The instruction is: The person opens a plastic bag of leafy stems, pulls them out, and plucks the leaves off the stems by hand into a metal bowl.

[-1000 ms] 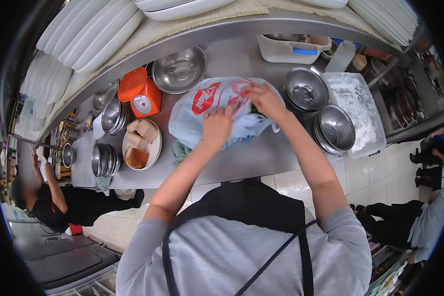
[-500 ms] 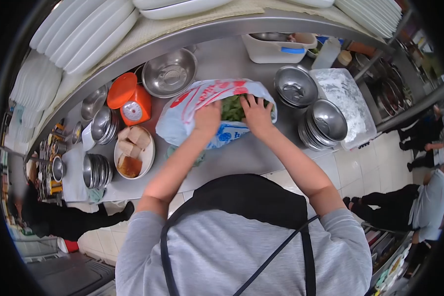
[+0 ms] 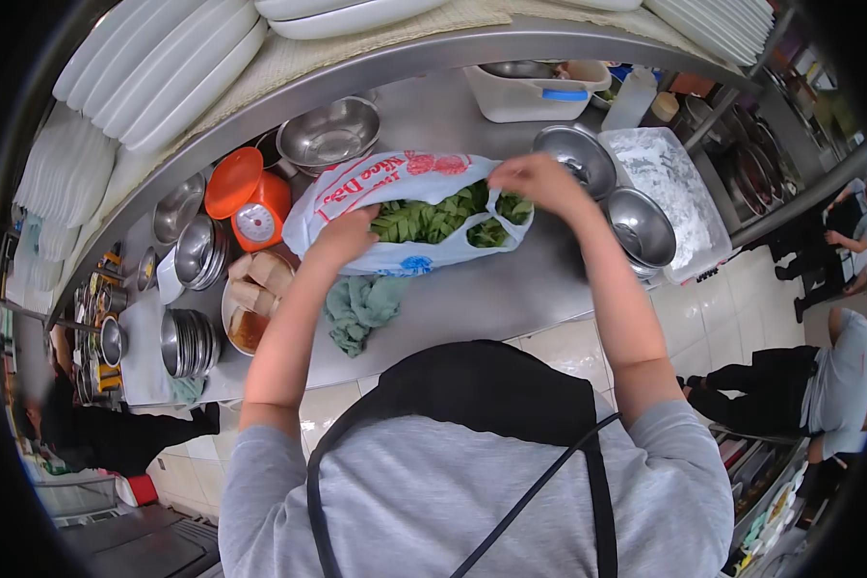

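A white plastic bag (image 3: 332, 212) with red and blue print lies on its side on the steel counter, its mouth spread wide. Green leaves (image 3: 429, 222) on stems fill it and show through the opening and through a handle loop. My left hand (image 3: 347, 236) grips the bag at the left end of the opening, fingers tucked inside its edge. At the right end, my right hand (image 3: 538, 181) pinches the bag's handle and pulls it up and outward. A crumpled green cloth (image 3: 361, 310) rests on the counter just below the bag.
Left of the bag stand an orange scale (image 3: 260, 217), a bowl of pale blocks (image 3: 260, 279) and stacked metal bowls (image 3: 188, 342). To the right are steel bowls (image 3: 638, 226) and a tub of white powder (image 3: 684, 183). A plate shelf (image 3: 395, 48) overhangs the back. Other people stand at both sides.
Both hands have moved apart from over the leaves to the bag's ends. The bag mouth is wider, showing more leaves, and the green cloth is more exposed.
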Demonstrator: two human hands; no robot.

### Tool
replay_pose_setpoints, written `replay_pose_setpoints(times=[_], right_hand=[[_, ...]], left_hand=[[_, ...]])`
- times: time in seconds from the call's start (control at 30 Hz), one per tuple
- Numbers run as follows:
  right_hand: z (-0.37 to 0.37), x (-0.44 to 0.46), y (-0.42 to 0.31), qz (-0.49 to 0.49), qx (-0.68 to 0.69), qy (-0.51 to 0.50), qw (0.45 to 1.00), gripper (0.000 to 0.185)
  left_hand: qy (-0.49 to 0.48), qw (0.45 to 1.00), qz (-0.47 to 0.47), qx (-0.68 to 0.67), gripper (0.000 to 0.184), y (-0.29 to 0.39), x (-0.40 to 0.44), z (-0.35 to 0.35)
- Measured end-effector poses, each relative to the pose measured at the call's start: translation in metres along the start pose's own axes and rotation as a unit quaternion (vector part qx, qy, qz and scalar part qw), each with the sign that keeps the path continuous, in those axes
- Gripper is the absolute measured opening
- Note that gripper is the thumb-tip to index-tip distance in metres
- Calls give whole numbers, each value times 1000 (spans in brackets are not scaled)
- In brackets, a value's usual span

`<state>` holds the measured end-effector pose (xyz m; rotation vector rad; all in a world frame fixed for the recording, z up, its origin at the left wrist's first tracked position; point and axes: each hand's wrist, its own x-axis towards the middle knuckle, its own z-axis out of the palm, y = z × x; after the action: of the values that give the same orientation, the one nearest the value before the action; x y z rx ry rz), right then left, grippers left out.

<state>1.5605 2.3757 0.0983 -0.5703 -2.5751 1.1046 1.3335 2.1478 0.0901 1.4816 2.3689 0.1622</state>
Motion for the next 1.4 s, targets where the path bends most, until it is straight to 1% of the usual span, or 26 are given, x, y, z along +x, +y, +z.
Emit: replay_pose_setpoints(times=[0.03,0.1,0.17,0.2,0.27,0.3,0.4,0.43,0.47,0.5,0.57,0.63,0.7,0.77,0.83,0.9,0.97,1.03,1.07,1.1,1.17,1.23,1.27,1.33,1.37,1.4], right_hand=[[-15,5,2,42,46,50,997,21],[-34,8,4,83,-131,178,972,26],[-25,19,44,238,-256,143,926,31],[-16,19,66,237,-257,144,926,31],[-1,20,98,254,-296,53,919,36],[-2,20,99,253,-297,53,919,36],[-11,24,93,264,-257,96,925,36],[-21,22,85,261,-243,158,921,35],[-30,19,77,258,-229,220,912,35],[-36,13,75,263,-229,221,911,35],[-50,3,69,165,-3,393,904,26],[-73,-22,41,147,167,322,920,19],[-84,-57,4,80,193,254,944,15],[-92,-96,-24,110,95,133,981,15],[-77,-130,-58,59,81,29,995,13],[-50,-144,-70,10,-14,-111,994,18],[5,-155,-55,-23,-70,-137,988,22],[60,-159,-34,-82,-191,-155,966,14],[81,-159,-23,-79,-189,-154,967,14],[99,-161,-12,-125,-220,-135,958,16],[110,-161,-10,-171,-249,-117,946,18],[109,-154,-14,-185,-287,-102,934,21],[105,-148,-16,-184,-285,-102,935,21],[85,-128,-29,-201,-127,-96,967,25],[78,-115,-36,-201,-126,-95,967,25],[71,-99,-42,-154,-93,-62,982,26]], left_hand=[[2,999,44,2,44,12,-5,-6],[3,996,85,4,43,29,-11,-15],[89,979,163,-81,42,39,-6,-25],[91,979,164,-82,42,39,2,-27],[202,950,204,-124,39,38,24,-33],[203,950,204,-124,39,41,30,-38],[212,955,166,-123,33,46,47,-50],[209,955,167,-125,33,46,50,-48],[180,959,166,-141,32,46,53,-47],[150,962,166,-157,32,47,55,-45],[153,963,168,-146,31,47,59,-41],[157,964,169,-134,30,47,61,-40],[109,973,134,-151,32,46,65,-41],[93,971,145,-164,33,39,80,-39],[78,969,153,-177,35,35,90,-42],[153,959,183,-154,38,43,94,-49],[152,957,164,-182,40,49,104,-54],[149,955,148,-210,42,52,116,-59],[137,964,146,-177,45,52,122,-60],[123,972,142,-143,47,52,128,-60],[150,968,140,-146,48,48,134,-48],[202,934,263,-137,47,45,124,-44],[200,934,262,-136,47,43,117,-41],[278,902,320,-76,40,43,97,-36],[277,903,321,-75,40,46,85,-35],[206,951,220,-64,36,61,60,-44]])
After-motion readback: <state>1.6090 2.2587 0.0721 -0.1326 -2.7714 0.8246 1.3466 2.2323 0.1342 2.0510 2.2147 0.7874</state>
